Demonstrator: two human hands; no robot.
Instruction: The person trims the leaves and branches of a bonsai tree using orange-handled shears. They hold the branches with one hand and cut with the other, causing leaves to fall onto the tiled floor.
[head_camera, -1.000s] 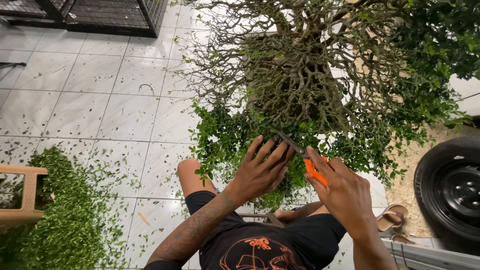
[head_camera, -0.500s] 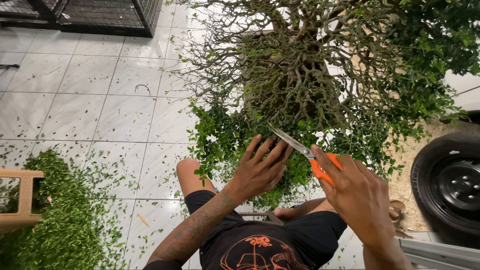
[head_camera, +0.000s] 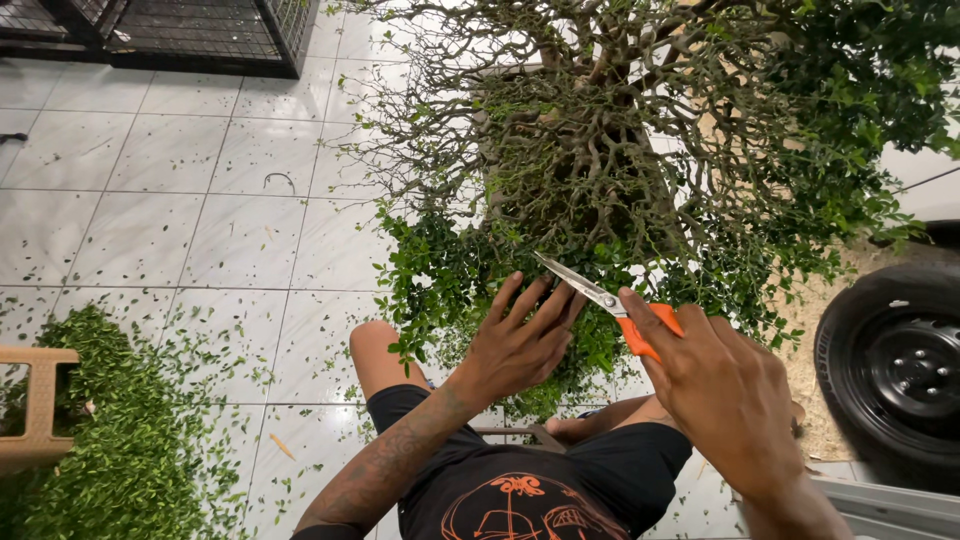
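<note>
Orange-handled scissors (head_camera: 610, 305) are gripped in the right hand (head_camera: 725, 385) – blades shut, pointed into the bonsai tree (head_camera: 600, 170). Left hand (head_camera: 515, 345) is laid on the foliage, fingers (head_camera: 530, 300) spread.

Only 1 view exists: a head-worn camera looking steeply down and forward from above the seated person. It sits close over both hands, with the small tree (head_camera: 620, 150) filling the upper frame, tiled floor (head_camera: 150, 230) left and a tyre (head_camera: 895, 370) right.

floor (head_camera: 150, 210): white tiles | leaf clippings (head_camera: 110, 440) heaped left | tyre (head_camera: 895, 370) right | cage (head_camera: 160, 35) top-left
</note>
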